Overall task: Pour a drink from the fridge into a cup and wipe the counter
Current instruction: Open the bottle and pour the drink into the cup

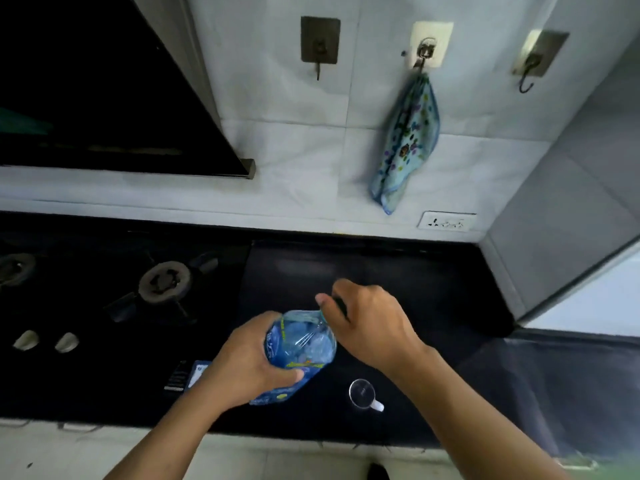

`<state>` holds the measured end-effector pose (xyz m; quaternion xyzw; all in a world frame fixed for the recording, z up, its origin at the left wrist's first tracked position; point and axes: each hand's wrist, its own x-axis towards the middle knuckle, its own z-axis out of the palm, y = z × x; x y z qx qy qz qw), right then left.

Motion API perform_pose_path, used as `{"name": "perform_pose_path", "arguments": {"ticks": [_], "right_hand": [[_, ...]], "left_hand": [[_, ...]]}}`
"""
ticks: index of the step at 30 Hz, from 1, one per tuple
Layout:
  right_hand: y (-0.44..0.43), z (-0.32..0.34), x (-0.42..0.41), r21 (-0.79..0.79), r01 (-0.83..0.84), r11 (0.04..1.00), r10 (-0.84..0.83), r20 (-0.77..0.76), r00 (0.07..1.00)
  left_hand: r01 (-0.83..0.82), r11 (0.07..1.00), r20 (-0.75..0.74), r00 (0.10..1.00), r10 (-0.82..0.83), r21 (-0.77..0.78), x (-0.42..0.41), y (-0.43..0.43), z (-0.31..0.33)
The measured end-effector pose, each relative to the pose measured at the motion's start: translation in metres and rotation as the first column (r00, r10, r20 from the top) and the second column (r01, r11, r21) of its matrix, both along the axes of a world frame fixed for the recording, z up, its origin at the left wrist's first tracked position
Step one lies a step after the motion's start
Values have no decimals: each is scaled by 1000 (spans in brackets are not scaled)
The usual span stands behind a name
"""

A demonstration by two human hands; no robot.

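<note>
My left hand (pixel 251 362) grips a clear plastic bottle with a blue label (pixel 299 348), held tilted above the black counter (pixel 398 282). My right hand (pixel 367 320) is at the bottle's top with its fingers curled round the cap, which is mostly hidden. A small clear cup with a white handle (pixel 363 394) stands on the counter just below my right wrist. A blue patterned cloth (pixel 407 140) hangs from a wall hook behind the counter.
A black gas hob with a burner (pixel 164 282) and two white knobs (pixel 46 341) fills the counter's left side. A dark range hood (pixel 104 91) hangs above it. Wall hooks (pixel 318 43) and a socket (pixel 446 221) are on the tiled wall. A grey wall (pixel 571 202) closes the right.
</note>
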<state>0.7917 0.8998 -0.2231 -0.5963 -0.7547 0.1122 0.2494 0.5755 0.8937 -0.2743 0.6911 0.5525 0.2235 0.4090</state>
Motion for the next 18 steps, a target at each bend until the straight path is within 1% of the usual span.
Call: {"name": "perform_pose_path", "arguments": {"ticks": [2, 3, 6, 7, 9, 13, 16, 18], "right_hand": [[-6, -1, 3, -89, -38, 995, 29, -102, 994], [-11, -1, 4, -109, -20, 994, 8, -111, 994], [-21, -7, -2, -154, 136, 979, -139, -6, 990], [-23, -10, -3, -163, 165, 973, -164, 17, 986], [-29, -17, -2, -169, 182, 969, -185, 0, 983], [-43, -31, 14, -121, 166, 979, -169, -18, 985], [-54, -44, 30, -160, 132, 978, -155, -139, 978], [-59, -53, 40, -138, 122, 983, -150, -214, 965]], "left_hand": [[39, 999, -33, 999, -38, 3, -2, 4, -2], [59, 998, -39, 997, -59, 1, -1, 5, -4], [123, 992, -75, 990, -123, 0, 3, 5, -10], [139, 990, -96, 986, -139, 0, 5, 5, -12], [169, 986, -129, 977, -169, -6, 10, 5, -15], [222, 975, -149, 964, -222, -14, 24, 4, -19], [247, 969, -177, 952, -248, -32, 36, 4, -28], [250, 967, -209, 944, -256, -57, 39, 5, -40]]}}
